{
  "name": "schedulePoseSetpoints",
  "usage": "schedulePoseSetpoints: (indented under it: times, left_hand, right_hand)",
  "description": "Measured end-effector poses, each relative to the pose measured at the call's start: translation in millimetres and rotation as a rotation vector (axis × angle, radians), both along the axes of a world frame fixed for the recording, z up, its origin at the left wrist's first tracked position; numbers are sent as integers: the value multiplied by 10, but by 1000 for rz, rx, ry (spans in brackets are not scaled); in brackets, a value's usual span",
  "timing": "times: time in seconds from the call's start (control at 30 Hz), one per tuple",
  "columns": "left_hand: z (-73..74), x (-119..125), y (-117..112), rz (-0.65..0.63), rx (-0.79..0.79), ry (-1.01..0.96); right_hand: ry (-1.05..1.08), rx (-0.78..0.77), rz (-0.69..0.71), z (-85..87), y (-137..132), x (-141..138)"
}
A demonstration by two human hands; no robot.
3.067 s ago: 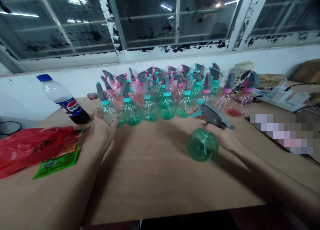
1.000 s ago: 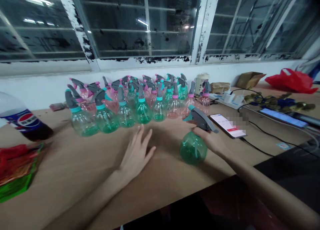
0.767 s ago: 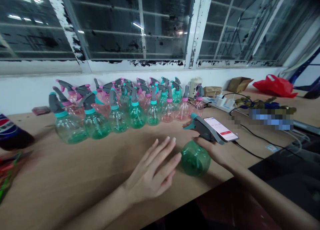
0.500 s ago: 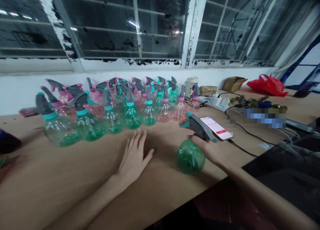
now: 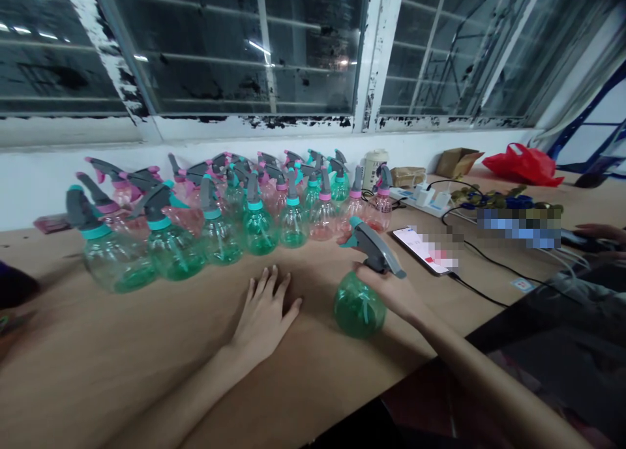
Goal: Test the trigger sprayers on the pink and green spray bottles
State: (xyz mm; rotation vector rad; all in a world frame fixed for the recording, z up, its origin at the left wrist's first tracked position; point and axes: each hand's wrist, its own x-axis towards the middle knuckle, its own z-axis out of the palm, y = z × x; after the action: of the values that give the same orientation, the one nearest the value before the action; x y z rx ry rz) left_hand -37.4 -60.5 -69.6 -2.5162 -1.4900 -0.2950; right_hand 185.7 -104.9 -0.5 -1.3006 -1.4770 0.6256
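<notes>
My right hand (image 5: 388,286) grips a green spray bottle (image 5: 359,309) around its neck, just under the grey trigger head with its teal nozzle. The bottle leans a little; whether its base touches the table cannot be made out. Palm down on the brown table (image 5: 303,384), my left hand (image 5: 264,309) holds nothing and has its fingers spread. Beyond it stand several more green spray bottles, among them one with bright green liquid (image 5: 261,231) and a larger clear-green one (image 5: 117,260) at the left end. Pink spray bottles (image 5: 323,219) stand among and behind them.
Right of the held bottle lies a phone (image 5: 415,247) with its cable attached. A power strip (image 5: 423,201), a white canister (image 5: 375,165), a cardboard box (image 5: 457,162) and a red plastic bag (image 5: 521,165) are farther back. Another person's hand (image 5: 599,232) shows at the right edge.
The held spray bottle has moved left with my right hand, toward my left hand. My left hand has settled slightly lower with its fingers more spread. Another person's hand has appeared at the right edge.
</notes>
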Motion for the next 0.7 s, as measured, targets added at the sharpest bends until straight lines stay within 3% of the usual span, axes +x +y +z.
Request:
schedulePoseSetpoints:
  times: [0.23, 0.37, 0.47, 0.6, 0.7]
  left_hand:
    - [-42, -31, 14, -50, 50, -27]
    - [-53, -32, 15, -47, 58, -22]
    - [-46, -22, 11, -30, 24, -9]
    - [-2, 3, -5, 1, -40, -14]
    - [30, 25, -37, -42, -64, -7]
  right_hand:
    - [-23, 48, 7, 62, -104, -53]
    - [-13, -6, -1, 50, -141, -100]
    - [-18, -15, -26, 29, -142, -104]
    - [-3, 41, 53, 19, -113, -81]
    - [-21, 25, 49, 45, -103, -81]
